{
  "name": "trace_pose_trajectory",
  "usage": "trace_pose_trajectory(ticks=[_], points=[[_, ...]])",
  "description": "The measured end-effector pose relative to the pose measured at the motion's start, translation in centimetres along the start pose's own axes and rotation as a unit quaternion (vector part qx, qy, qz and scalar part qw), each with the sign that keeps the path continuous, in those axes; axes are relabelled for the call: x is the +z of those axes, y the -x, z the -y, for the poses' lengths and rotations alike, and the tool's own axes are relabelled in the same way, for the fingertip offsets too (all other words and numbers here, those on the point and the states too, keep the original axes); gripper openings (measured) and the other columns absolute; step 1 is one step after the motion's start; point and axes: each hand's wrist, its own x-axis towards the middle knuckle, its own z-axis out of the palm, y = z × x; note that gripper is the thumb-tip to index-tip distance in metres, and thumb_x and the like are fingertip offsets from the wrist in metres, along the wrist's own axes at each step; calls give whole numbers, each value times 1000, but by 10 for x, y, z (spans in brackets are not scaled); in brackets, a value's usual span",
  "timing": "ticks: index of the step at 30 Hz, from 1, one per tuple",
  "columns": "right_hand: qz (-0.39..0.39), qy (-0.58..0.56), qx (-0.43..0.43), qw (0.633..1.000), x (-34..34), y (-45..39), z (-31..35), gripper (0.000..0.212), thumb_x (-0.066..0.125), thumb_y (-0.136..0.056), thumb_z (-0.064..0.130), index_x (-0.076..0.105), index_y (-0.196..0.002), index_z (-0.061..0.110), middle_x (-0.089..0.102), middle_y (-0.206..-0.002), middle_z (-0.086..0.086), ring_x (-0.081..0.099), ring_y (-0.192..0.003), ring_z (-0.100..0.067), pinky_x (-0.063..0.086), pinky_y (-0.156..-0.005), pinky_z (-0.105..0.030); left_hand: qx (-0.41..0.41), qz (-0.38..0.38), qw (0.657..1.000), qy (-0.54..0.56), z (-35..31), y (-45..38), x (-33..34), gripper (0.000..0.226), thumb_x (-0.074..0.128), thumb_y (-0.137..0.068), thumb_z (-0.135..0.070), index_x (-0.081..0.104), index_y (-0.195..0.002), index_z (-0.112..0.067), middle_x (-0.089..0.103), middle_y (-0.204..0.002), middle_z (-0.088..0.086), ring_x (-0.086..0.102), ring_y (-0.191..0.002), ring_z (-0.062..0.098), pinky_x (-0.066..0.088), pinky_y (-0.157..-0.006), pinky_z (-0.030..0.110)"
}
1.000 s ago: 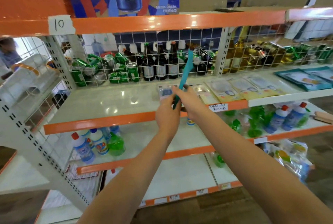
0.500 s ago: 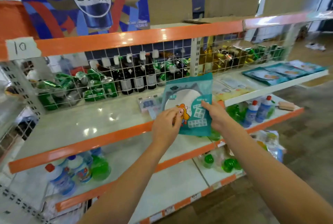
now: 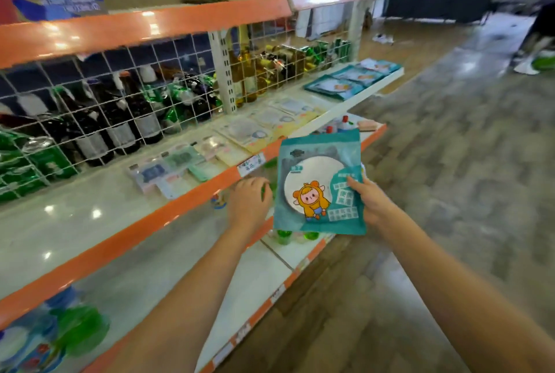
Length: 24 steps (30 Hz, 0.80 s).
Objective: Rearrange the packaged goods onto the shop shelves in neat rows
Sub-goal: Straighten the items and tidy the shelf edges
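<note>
Holding teal packet [image 3: 318,186] in right hand [image 3: 372,203], left hand [image 3: 249,203] free.

Both bare forearms reach forward from the bottom edge, the left from lower centre, the right from the lower right corner, converging ahead of the person. The right hand [image 3: 371,204] grips a packet [image 3: 315,186] by its right edge, thumb laid across the front and fingers hidden behind it, holding it nearly upright with its face toward the camera. The left hand [image 3: 249,201] is seen from its back, fingers loosely curled downward, just beside the packet's left edge; whether it touches the packet cannot be told.
</note>
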Motion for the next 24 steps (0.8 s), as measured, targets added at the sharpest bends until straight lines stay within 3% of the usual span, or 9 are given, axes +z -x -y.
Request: trace_pose_trajectory(ticks=[2,5,7,9,11,15,20,24], points=[[-25,-9,1,1000,-21,1,2,10,43,-100,15,53,-100,13,64,-87,-7,62,-75,-22,55,-66,-40,16,22,1000,-10,-14,-8,15,29,40,-97,-24,65,-110,-15,66,-112,3,56,-106,22,40,-86,33],[-62,-24,-10,998,-51,0,13,11,42,-100,15,53,-99,15,66,-83,-4,67,-67,-19,58,-56,-35,40,46,998,-15,-39,-27,31,32,35,-99,-29,63,-109,-17,65,-109,2,56,-103,21,44,-85,33],[-83,-35,-25,996,-71,-2,24,13,41,-101,14,53,-96,14,66,-81,-4,68,-59,-15,57,-51,-31,61,55,996,-14,-60,-41,40,33,33,-99,-30,63,-104,-15,66,-101,4,59,-96,23,47,-81,34],[-95,-41,-33,994,-88,-6,34,13,40,-101,13,52,-96,14,63,-85,-4,66,-66,-17,57,-56,-34,73,59,996,-15,-79,-53,46,33,33,-99,-30,61,-94,-13,67,-93,8,61,-88,27,47,-74,35],[-105,-44,-36,993,-108,-13,45,16,40,-101,13,53,-93,16,62,-87,-5,61,-73,-19,53,-63,-37,75,61,995,-6,-100,-66,55,33,36,-98,-31,60,-89,-12,67,-89,11,63,-85,30,44,-69,36],[-121,-43,-45,991,-150,-31,69,16,42,-100,14,54,-91,19,63,-85,-4,65,-65,-17,56,-53,-33,75,80,994,27,-149,-95,76,29,37,-98,-29,55,-83,-12,66,-88,12,61,-81,32,35,-60,33],[-137,-47,-60,988,-202,-56,109,15,43,-100,14,54,-90,17,62,-84,-4,62,-67,-18,52,-59,-35,82,78,993,26,-213,-135,103,32,35,-99,-29,47,-74,-14,58,-75,9,49,-64,25,27,-50,30],[-139,-51,-65,987,-237,-76,133,14,43,-100,14,53,-90,18,62,-82,-4,65,-60,-16,51,-60,-35,82,91,992,43,-257,-162,127,32,35,-99,-30,52,-79,-12,57,-77,9,48,-66,25,28,-51,30]])
